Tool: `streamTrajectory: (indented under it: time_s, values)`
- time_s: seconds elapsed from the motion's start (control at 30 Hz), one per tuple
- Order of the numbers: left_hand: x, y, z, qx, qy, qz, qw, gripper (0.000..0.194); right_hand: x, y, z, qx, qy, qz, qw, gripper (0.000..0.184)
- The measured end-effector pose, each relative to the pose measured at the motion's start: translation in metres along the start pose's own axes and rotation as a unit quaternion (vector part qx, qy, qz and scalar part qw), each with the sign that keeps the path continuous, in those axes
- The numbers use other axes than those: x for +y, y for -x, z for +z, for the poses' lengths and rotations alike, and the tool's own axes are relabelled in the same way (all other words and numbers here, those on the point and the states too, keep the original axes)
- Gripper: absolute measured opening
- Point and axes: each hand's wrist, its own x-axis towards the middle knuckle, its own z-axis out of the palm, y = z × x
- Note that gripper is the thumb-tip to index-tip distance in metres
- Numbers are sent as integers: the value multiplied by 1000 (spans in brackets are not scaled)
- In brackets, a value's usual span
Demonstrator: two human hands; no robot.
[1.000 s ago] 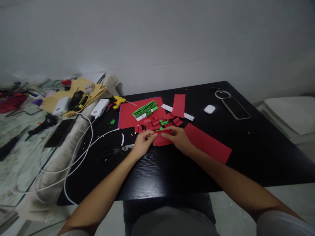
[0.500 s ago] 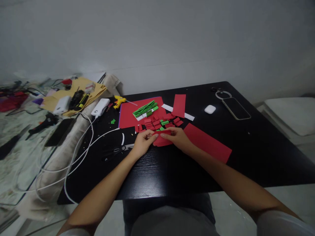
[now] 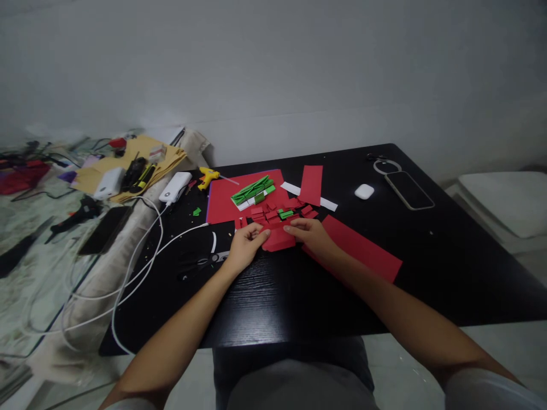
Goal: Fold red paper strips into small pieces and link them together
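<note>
Between my two hands is a creased piece of red paper (image 3: 280, 238), held just above the black table. My left hand (image 3: 247, 246) pinches its left edge between thumb and fingers. At the right edge, my right hand (image 3: 311, 234) grips it the same way. Right behind the paper lies a pile of small folded red paper pieces (image 3: 270, 214), with a few green folded pieces (image 3: 285, 214) among them. A larger red paper sheet (image 3: 363, 248) lies partly under my right forearm.
Scissors (image 3: 213, 258) lie left of my left hand. Behind are a yellow glue gun (image 3: 207, 177), a bundle of green paper strips (image 3: 253, 191) and a red strip (image 3: 311, 185). A white case (image 3: 364, 191) and a phone (image 3: 409, 190) lie right. White cables (image 3: 160, 250) cross the left side.
The red paper now shows more of its surface, as my hands have moved slightly apart to its side edges. Other things on the table stay put.
</note>
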Motion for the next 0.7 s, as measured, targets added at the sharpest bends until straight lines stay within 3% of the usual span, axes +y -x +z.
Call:
streamTrajectory:
  time_s: [0.23,0.57,0.7]
  values:
    - [0,1,-1,4,-12,1,1000,35,5,-2,-1,1,0,-8,1000,27]
    - [-13,7,5,-40,-42,12,998,26,10,3,4,-39,86,-30,995,31]
    - [-11,3,2,-28,-13,7,999,29,3,-2,-1,-28,56,-19,998,27]
